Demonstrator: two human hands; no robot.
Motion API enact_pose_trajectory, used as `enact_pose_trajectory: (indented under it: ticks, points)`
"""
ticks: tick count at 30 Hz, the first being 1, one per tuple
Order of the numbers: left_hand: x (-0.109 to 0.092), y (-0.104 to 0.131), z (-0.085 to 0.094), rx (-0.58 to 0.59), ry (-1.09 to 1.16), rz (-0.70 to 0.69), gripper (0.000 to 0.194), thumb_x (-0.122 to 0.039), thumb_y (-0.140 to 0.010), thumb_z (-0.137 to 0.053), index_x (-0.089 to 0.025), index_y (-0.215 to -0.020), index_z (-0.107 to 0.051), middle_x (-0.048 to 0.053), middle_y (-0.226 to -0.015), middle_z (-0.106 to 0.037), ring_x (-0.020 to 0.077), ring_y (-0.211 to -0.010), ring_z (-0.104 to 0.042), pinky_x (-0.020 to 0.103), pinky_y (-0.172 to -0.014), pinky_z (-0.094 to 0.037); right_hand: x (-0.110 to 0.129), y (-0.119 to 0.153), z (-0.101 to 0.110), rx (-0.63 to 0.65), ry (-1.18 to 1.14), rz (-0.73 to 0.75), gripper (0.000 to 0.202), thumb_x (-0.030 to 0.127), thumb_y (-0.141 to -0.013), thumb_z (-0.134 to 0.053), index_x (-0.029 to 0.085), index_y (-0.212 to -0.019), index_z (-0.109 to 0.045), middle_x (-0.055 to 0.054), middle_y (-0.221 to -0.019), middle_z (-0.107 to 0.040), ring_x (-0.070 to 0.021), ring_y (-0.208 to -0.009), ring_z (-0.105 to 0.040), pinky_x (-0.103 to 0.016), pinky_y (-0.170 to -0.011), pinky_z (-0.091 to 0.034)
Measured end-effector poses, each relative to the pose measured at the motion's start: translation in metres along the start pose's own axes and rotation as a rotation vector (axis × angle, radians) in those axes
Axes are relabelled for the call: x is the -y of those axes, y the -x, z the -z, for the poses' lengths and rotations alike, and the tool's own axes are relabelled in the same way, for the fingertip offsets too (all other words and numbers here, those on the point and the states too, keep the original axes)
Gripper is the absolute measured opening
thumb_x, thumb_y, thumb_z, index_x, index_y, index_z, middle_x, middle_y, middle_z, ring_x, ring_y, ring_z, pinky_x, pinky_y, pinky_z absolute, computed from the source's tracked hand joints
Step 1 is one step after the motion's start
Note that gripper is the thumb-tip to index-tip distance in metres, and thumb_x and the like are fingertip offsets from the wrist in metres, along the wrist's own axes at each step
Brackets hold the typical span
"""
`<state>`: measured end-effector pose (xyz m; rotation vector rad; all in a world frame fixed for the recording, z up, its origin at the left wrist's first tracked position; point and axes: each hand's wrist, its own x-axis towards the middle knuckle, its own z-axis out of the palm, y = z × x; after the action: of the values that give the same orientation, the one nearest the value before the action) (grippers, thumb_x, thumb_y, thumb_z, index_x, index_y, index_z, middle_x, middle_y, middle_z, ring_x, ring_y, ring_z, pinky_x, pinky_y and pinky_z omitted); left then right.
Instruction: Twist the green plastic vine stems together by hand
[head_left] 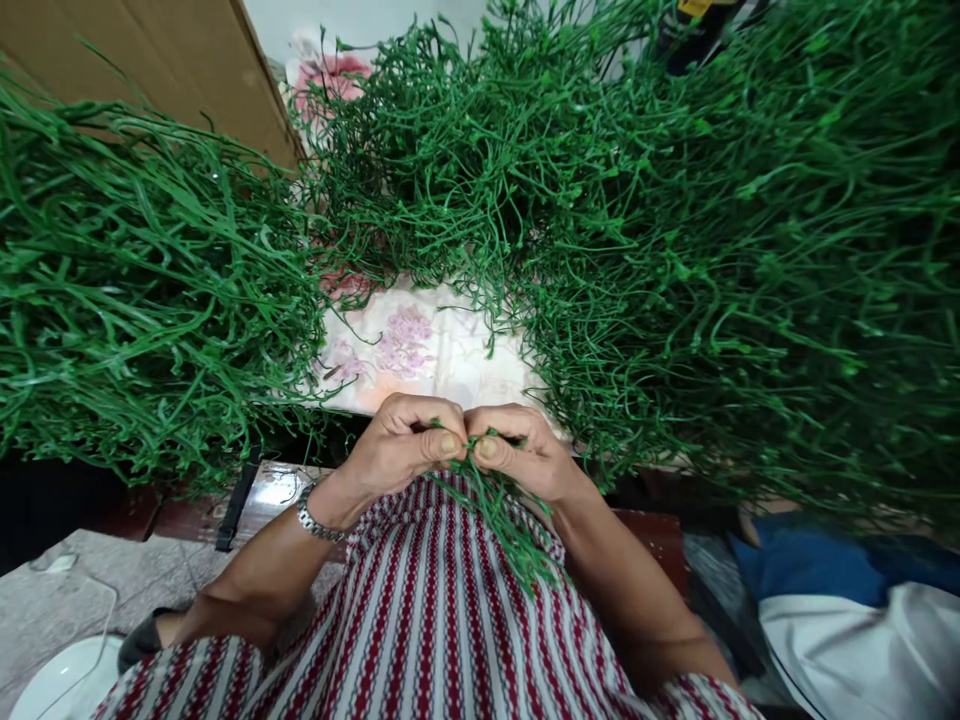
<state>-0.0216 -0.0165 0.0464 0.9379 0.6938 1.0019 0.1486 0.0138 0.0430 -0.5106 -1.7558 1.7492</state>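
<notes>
A small bunch of thin green stems [517,545] hangs over the red-and-white striped clothing, its upper end pinched between both hands. My left hand [409,440], with a metal watch band at the wrist, is closed on the stems with thumb and curled fingers. Right beside it, my right hand [521,450] is closed on the same stems, the thumbs nearly touching. Both hands are at the front edge of a flowered tablecloth [405,345]. The fingertips under the stems are hidden.
Large heaps of green stems lie at the left [135,290] and at the back and right [712,260]. Behind the left heap stands a cardboard box [165,60]. Blue and white clothing [847,600] of another person shows at the lower right.
</notes>
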Motion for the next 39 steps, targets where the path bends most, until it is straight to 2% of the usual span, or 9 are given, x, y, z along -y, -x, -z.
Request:
enact_pose_trajectory:
  ticks: [10,15,21,25,29,32,35,37,39]
  points:
    - [0.014,0.004,-0.011,-0.154,0.121,-0.091,0.021,-0.032,-0.066,-0.071,-0.013,-0.061,-0.062,-0.001,-0.054,-0.052,0.0013,-0.032,-0.034,0.015,-0.029,-0.023,-0.011,0.004,-0.013,-0.126,-0.177,-0.016,0.034,0.044,-0.08,-0.057,0.016,-0.062,-0.051,0.001,-0.058,-0.045,-0.0097,-0.053,-0.038,-0.023,-0.05,-0.029]
    - [0.017,0.007,-0.01,-0.128,0.129,-0.099,0.019,-0.03,-0.068,-0.07,-0.013,-0.061,-0.063,-0.001,-0.054,-0.053,0.002,-0.033,-0.037,0.014,-0.028,-0.027,-0.013,0.006,-0.014,-0.126,-0.196,-0.057,0.037,0.05,-0.077,-0.057,0.016,-0.062,-0.051,0.001,-0.058,-0.047,-0.01,-0.052,-0.039,-0.024,-0.05,-0.03]
    - [0.015,0.007,-0.01,-0.081,0.056,-0.139,0.02,-0.03,-0.073,-0.066,-0.014,-0.062,-0.062,0.0,-0.055,-0.053,0.0047,-0.036,-0.042,0.017,-0.031,-0.028,-0.012,0.006,-0.01,-0.071,-0.195,0.034,0.034,0.045,-0.081,-0.055,0.016,-0.064,-0.051,0.0,-0.061,-0.05,-0.0099,-0.053,-0.043,-0.024,-0.05,-0.034]
    - [0.005,0.008,-0.006,-0.114,-0.248,-0.17,0.025,-0.034,-0.078,-0.061,-0.014,-0.064,-0.06,0.001,-0.057,-0.052,0.0083,-0.048,-0.045,0.021,-0.044,-0.035,-0.01,0.005,-0.003,-0.068,0.045,0.047,0.035,0.045,-0.085,-0.049,0.017,-0.064,-0.049,0.001,-0.059,-0.046,-0.0098,-0.053,-0.041,-0.024,-0.051,-0.033]
    - [-0.007,0.008,-0.002,-0.133,-0.591,-0.157,0.018,-0.033,-0.078,-0.06,-0.014,-0.077,-0.061,0.0,-0.064,-0.055,0.0094,-0.057,-0.047,0.02,-0.051,-0.037,-0.007,0.004,-0.002,-0.178,0.449,0.178,0.022,0.031,-0.089,-0.043,0.017,-0.073,-0.05,-0.001,-0.065,-0.047,-0.0115,-0.06,-0.045,-0.025,-0.058,-0.035]
    - [-0.006,0.006,0.001,-0.167,-0.637,-0.174,0.013,-0.028,-0.078,-0.061,-0.015,-0.077,-0.062,0.0,-0.064,-0.058,0.0091,-0.057,-0.05,0.019,-0.052,-0.039,-0.006,0.004,-0.004,-0.211,0.653,0.219,0.015,0.023,-0.089,-0.043,0.017,-0.078,-0.051,-0.002,-0.068,-0.049,-0.0124,-0.063,-0.045,-0.026,-0.059,-0.036]
    - [-0.001,0.003,0.003,-0.222,-0.663,-0.34,0.007,-0.02,-0.078,-0.061,-0.015,-0.072,-0.062,0.001,-0.065,-0.061,0.0115,-0.062,-0.055,0.022,-0.06,-0.044,-0.005,0.003,-0.004,-0.156,0.735,0.236,0.013,0.02,-0.089,-0.043,0.016,-0.082,-0.053,-0.003,-0.07,-0.051,-0.0131,-0.066,-0.047,-0.026,-0.061,-0.038]
    - [0.001,0.003,0.004,-0.258,-0.739,-0.434,0.006,-0.016,-0.078,-0.06,-0.016,-0.072,-0.061,0.004,-0.072,-0.063,0.0139,-0.072,-0.058,0.025,-0.068,-0.045,-0.005,0.001,-0.002,-0.124,0.788,0.235,0.014,0.019,-0.089,-0.043,0.015,-0.083,-0.055,-0.004,-0.071,-0.053,-0.0135,-0.068,-0.049,-0.026,-0.064,-0.039]
    - [0.001,0.004,0.004,-0.25,-0.83,-0.443,0.007,-0.013,-0.079,-0.056,-0.016,-0.074,-0.059,0.007,-0.085,-0.064,0.016,-0.085,-0.059,0.027,-0.076,-0.046,-0.004,0.0,0.001,-0.108,0.853,0.229,0.016,0.019,-0.089,-0.043,0.015,-0.082,-0.056,-0.004,-0.072,-0.054,-0.0138,-0.069,-0.049,-0.027,-0.065,-0.04]
